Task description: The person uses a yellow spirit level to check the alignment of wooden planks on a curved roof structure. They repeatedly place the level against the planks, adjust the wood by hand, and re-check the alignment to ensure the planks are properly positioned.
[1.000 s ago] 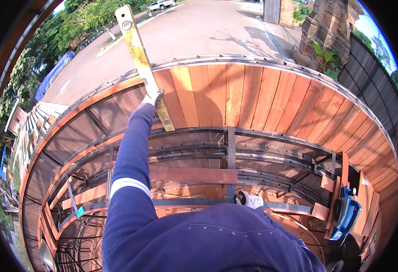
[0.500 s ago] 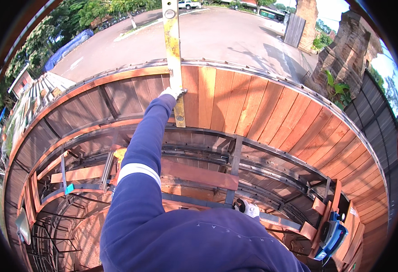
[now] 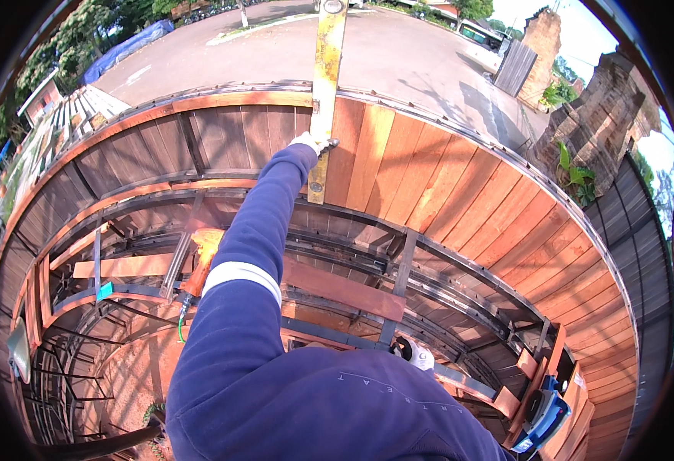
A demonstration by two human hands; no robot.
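Observation:
My left hand (image 3: 311,143), in a white and grey work glove, reaches far forward with its fingers closed around the edge of a long yellow spirit level (image 3: 327,77). The level stands upright against the curved plank wall, where dark boards (image 3: 233,138) meet orange-brown planks (image 3: 406,169), and rises above the top rim. Lower down, beside my torso, is my right hand (image 3: 421,358) in a white and black glove, close to a steel crossbeam (image 3: 448,376). Its fingers are mostly hidden, so I cannot make out a grip.
Left of my forearm, an orange air tool (image 3: 205,253) with a green hose (image 3: 181,326) rests near a loose board (image 3: 125,266). A blue power tool (image 3: 544,421) sits at the lower right. Steel framing (image 3: 402,265) surrounds me; paved ground (image 3: 406,46) lies beyond the rim.
The view has turned, shifting my left hand and the level rightward in the picture. More of the orange tool and its green hose shows. My left hand keeps its hold on the level.

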